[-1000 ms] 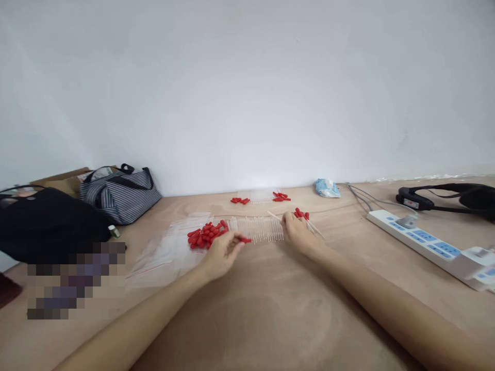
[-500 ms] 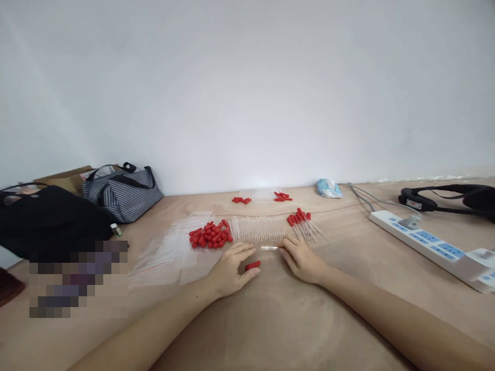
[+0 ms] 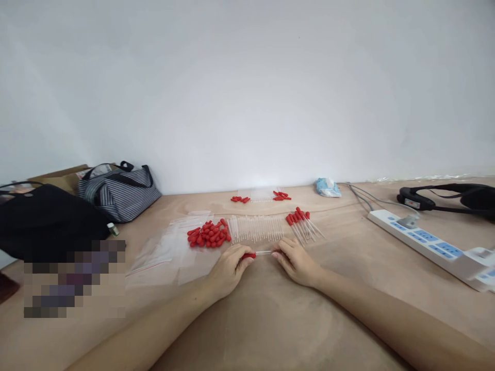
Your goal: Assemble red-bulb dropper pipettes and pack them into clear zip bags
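My left hand (image 3: 232,268) is closed, pinching a red rubber dropper bulb (image 3: 249,255) between thumb and fingers. Opposite it, my right hand (image 3: 293,262) grips a clear dropper tube (image 3: 263,252) that lies level and points left. The tube's left end meets the bulb; whether it is inside I cannot tell. Just beyond my left hand is a heap of loose red bulbs (image 3: 209,234). A row of clear tubes (image 3: 256,228) lies side by side behind both hands. Past my right hand, several droppers with red bulbs fitted (image 3: 303,221) are grouped together.
Clear plastic bags (image 3: 160,247) lie at the left, near a striped bag (image 3: 124,193) and a black bag (image 3: 54,221). A white power strip (image 3: 415,239) and black headgear (image 3: 441,201) are on the right. More red bulbs (image 3: 240,199) and a blue-white packet (image 3: 328,187) sit near the wall.
My left fingers have closed on the red bulb, which was between the parted fingers. Bulb and tube have come together in line, the tube's end now at the bulb.
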`<state>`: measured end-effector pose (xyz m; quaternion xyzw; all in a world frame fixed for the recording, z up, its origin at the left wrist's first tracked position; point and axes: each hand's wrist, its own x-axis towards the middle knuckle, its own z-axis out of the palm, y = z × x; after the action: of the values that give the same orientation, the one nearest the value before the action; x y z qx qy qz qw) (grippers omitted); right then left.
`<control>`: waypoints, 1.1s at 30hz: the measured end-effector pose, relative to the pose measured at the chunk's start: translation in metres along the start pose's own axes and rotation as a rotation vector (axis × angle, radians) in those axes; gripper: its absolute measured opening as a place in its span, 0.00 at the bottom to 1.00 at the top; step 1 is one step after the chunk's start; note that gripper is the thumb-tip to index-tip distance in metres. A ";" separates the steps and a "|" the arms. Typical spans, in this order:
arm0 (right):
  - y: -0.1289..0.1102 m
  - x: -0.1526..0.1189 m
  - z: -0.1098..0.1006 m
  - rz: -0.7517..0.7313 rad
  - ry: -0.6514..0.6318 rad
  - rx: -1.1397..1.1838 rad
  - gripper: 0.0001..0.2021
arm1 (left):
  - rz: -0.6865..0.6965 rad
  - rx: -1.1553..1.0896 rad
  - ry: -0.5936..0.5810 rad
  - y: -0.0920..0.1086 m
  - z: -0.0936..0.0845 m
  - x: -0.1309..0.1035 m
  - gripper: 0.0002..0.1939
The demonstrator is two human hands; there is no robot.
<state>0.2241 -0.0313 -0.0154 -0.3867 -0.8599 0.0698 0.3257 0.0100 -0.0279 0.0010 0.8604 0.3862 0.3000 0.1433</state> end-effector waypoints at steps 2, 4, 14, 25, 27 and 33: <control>0.000 0.000 0.001 -0.007 -0.002 0.003 0.06 | -0.004 -0.009 0.000 0.001 0.000 0.001 0.06; 0.000 0.000 0.002 -0.017 -0.007 0.002 0.06 | -0.009 -0.021 -0.011 0.001 -0.001 0.001 0.07; -0.003 0.001 0.000 -0.091 -0.027 -0.038 0.06 | -0.024 -0.069 -0.027 0.003 -0.004 0.002 0.09; 0.000 0.003 -0.005 -0.246 -0.042 -0.217 0.11 | 0.142 0.078 -0.058 0.002 -0.001 0.000 0.10; -0.002 0.003 -0.004 -0.252 -0.027 -0.200 0.11 | 0.177 0.077 -0.047 0.000 0.001 -0.001 0.10; -0.009 0.003 -0.002 -0.259 -0.021 -0.171 0.11 | 0.289 0.077 -0.055 -0.002 0.004 -0.002 0.11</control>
<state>0.2183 -0.0352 -0.0095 -0.2984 -0.9088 -0.0422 0.2887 0.0100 -0.0277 -0.0037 0.9198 0.2654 0.2788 0.0759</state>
